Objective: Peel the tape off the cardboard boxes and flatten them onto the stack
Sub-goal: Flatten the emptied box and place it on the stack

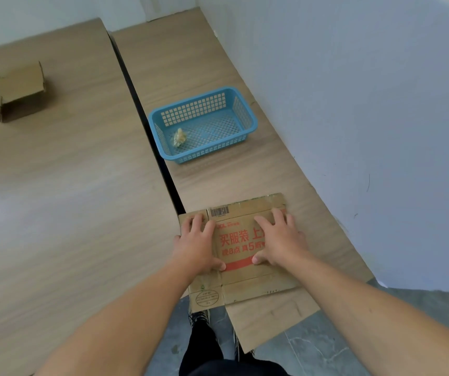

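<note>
A flattened cardboard box (241, 286) with red print and a barcode lies on the near end of the right table. My left hand (198, 244) presses flat on its left part, fingers straight. On its right part my right hand (279, 241) presses down with spread fingers. A second cardboard box (21, 90), still box-shaped and open at the front, stands far away on the left table. A crumpled ball of peeled tape (179, 137) lies inside the blue basket (245, 128).
The blue plastic basket stands on the right table beyond the flat box. A dark gap (147, 115) separates the two wooden tables. A white wall (353, 104) runs along the right table. Grey floor and my legs show below the table edge.
</note>
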